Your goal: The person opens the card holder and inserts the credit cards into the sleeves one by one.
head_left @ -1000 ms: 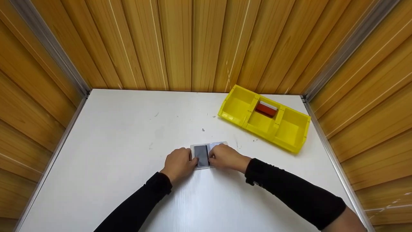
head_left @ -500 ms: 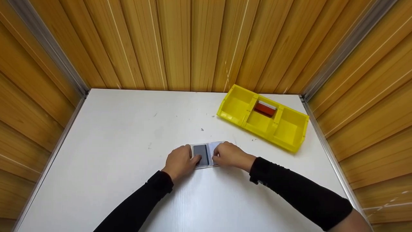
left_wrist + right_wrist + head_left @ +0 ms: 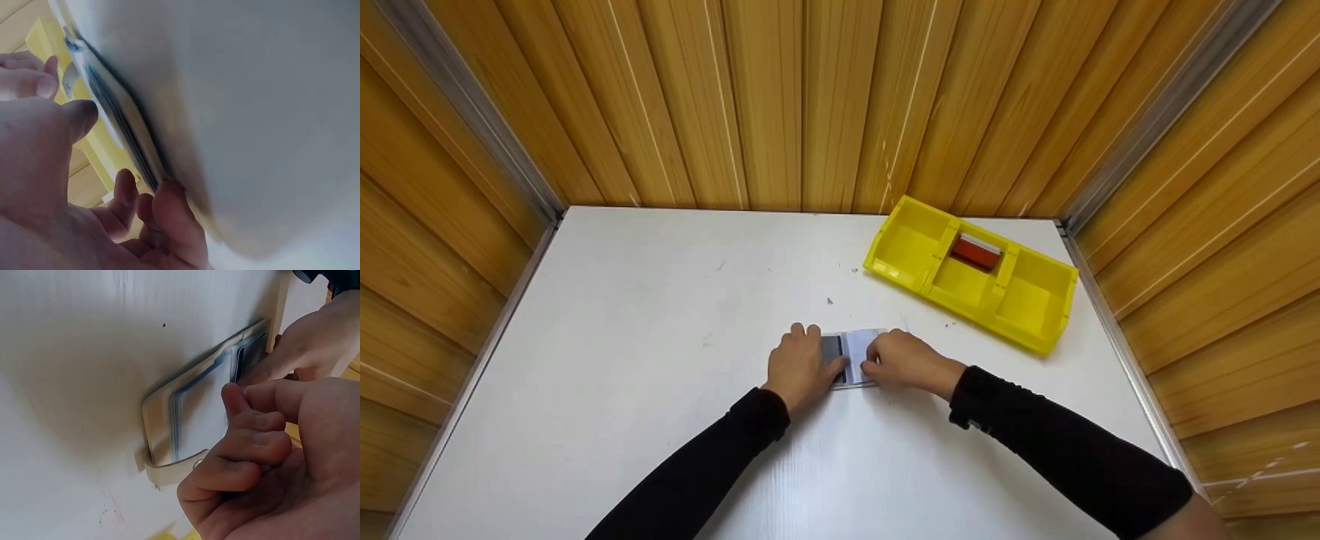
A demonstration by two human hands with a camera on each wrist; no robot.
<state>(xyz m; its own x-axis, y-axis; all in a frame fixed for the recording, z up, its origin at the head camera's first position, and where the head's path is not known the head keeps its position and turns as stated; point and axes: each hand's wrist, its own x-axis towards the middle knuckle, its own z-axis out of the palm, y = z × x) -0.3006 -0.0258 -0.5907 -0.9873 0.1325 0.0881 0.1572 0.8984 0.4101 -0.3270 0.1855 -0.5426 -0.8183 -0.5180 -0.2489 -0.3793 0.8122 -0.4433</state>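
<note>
An unfolded beige card holder (image 3: 156,419) with clear sleeves lies on the white table. Its left side shows a dark grey panel with a black stripe (image 3: 832,360), its right side a whitish sleeve (image 3: 858,352). My left hand (image 3: 802,364) grips the left part, thumb over the top and fingers at the outer edge. My right hand (image 3: 904,361) is at the whitish side with curled fingers. In the right wrist view its thumb and index fingertips meet at the sleeve; what lies between them is hidden. A short strap with a snap (image 3: 177,469) sticks out at the holder's end.
Toward the back right stands a yellow three-compartment tray (image 3: 928,293). Its middle compartment holds a red and white block-like item (image 3: 976,252). Wood-patterned walls (image 3: 765,105) enclose the white table (image 3: 660,300) at the back and both sides.
My left hand has shifted right over the dark panel, covering more of it. My right hand has drawn right, away from the panel, so more of the whitish sleeve shows.
</note>
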